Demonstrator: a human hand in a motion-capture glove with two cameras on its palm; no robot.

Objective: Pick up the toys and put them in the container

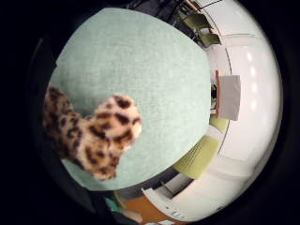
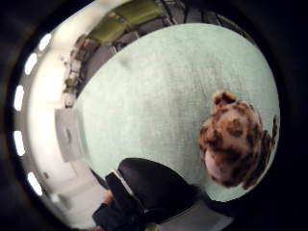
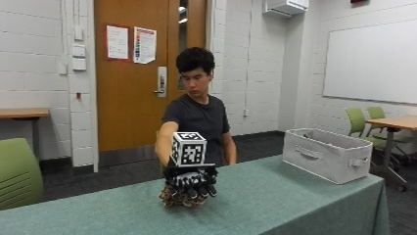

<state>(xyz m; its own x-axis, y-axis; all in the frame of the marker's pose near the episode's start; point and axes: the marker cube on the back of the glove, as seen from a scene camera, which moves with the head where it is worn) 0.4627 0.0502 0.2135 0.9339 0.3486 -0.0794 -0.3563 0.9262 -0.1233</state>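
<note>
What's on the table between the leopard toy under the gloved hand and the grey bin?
Only bare green tablecloth shows between the leopard toy, held by the gloved right hand, and the grey bin in the outside view.

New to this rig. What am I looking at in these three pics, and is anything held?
No machine: a person at a table wears a black glove on the right hand. The ordinary picture comes from a camera across the table. The two round pictures come from wide-angle cameras on that palm, one at the thumb side and one at the little finger side. On the green tablecloth lie a leopard-print plush toy and a grey fabric container, standing apart at one end. The gloved fingers curl over the toy, which still sits on the cloth.
</note>
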